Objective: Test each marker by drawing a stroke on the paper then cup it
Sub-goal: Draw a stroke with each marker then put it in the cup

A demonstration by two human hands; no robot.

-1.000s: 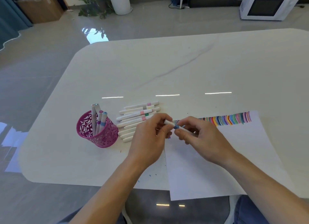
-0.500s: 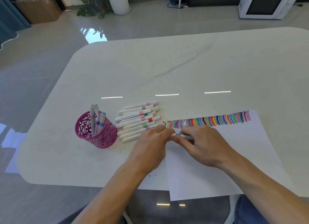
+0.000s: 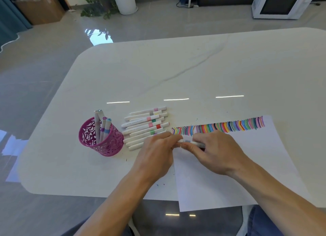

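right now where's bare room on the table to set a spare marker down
Bare: far half of the table, beyond the marker row and strokes; the paper below the strokes, right of the right hand; table on the near side of the pink cup. Crowded: where the left hand and right hand grip a marker.

I see a glossy, veined stone-look table [image 3: 194, 68], matt smooth paper [image 3: 268, 151], smooth plastic markers [image 3: 144, 120] and a perforated pink cup [image 3: 105, 144]
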